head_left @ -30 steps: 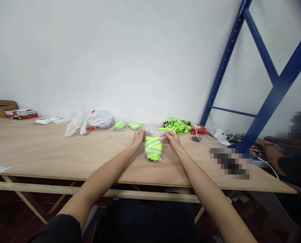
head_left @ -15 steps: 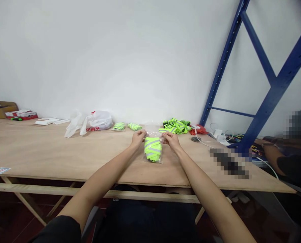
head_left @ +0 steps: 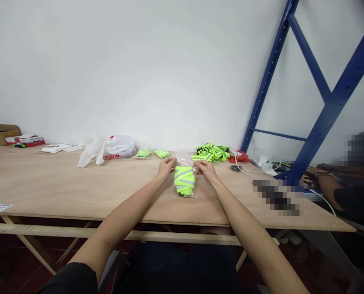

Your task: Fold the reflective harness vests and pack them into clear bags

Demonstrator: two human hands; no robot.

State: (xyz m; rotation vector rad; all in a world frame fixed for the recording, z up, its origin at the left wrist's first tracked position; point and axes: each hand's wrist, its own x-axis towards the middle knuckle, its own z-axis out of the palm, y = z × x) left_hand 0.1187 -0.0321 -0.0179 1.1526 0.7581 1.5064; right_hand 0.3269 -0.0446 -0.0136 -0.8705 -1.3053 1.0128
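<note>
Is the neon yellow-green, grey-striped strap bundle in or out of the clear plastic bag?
In. The bag surrounds the strap bundle; its clear edges show past the bundle's bottom.

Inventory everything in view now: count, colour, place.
clear bag: 1, transparent, between both hands
wound strap: 1, lime/grey, inside bag
strap bundles: 2, lime/grey, rear centre
loose straps: count unclear, lime/grey, rear right
shopping bag: 1, white, rear left
flat sheets: several, white, rear left
printed box: 1, red/white, rear left
cardboard box: 1, brown, far left
red item: 1, red, rear right
blurred item: 1, dark, front right
sticker: 1, blue/white, front left
table: 1, light brown, centre
rack: 1, blue, right
co-worker: 1, dark sleeve, far right
forearms: 2, bare, lower centre
left hand: 1, bare, bag's left edge
right hand: 1, bare, bag's right edge
</note>
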